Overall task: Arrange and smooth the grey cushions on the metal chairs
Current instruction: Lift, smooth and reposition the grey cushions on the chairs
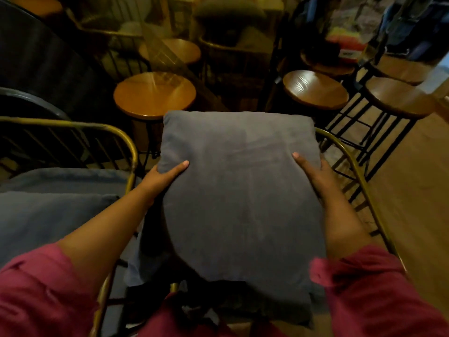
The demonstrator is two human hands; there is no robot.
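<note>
A large grey cushion (pixel 239 190) fills the middle of the view, held over a brass-coloured metal chair (pixel 352 166). My left hand (pixel 162 177) grips its left edge, thumb on top. My right hand (pixel 315 176) grips its right edge the same way. To the left stands a second metal chair (pixel 102 128) with two grey cushions on it, one (pixel 46 217) lying over the other (pixel 73 177). Most of the seat of the chair under the held cushion is hidden.
Round wooden stools (pixel 154 93) (pixel 315 90) (pixel 398 98) with black metal legs stand just beyond the chairs. More chairs and stools crowd the dim background. Wooden floor (pixel 413 190) lies to the right.
</note>
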